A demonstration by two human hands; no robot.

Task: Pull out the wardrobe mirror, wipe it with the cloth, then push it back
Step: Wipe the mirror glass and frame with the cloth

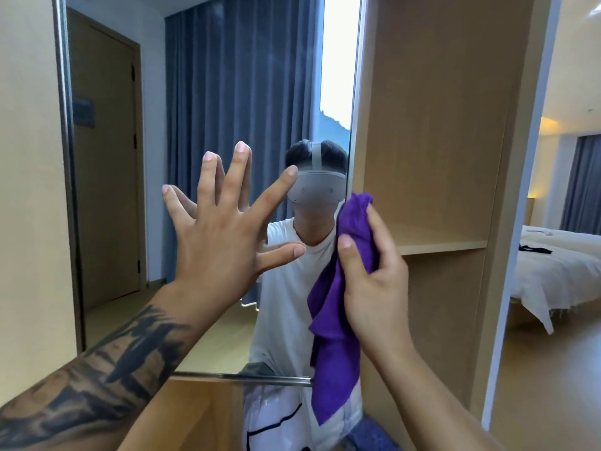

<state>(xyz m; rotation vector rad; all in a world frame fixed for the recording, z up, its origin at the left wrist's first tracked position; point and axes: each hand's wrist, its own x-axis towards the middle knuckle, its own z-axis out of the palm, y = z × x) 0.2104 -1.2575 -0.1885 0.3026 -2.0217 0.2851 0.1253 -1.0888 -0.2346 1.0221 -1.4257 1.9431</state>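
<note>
The wardrobe mirror (136,190) stands in front of me with a thin metal frame, and shows a door, blue curtains and a person in a white shirt. My left hand (224,229) is spread flat, its fingertips on the glass near the middle. My right hand (374,281) grips a purple cloth (335,336) at the mirror's right edge, beside the wardrobe. The cloth's loose end hangs down past the mirror's lower frame.
A light wooden wardrobe (439,125) with an open shelf (442,244) stands right of the mirror. Further right, a bed (559,271) with white sheets shows in a bright room. A wooden panel (201,415) sits below the mirror.
</note>
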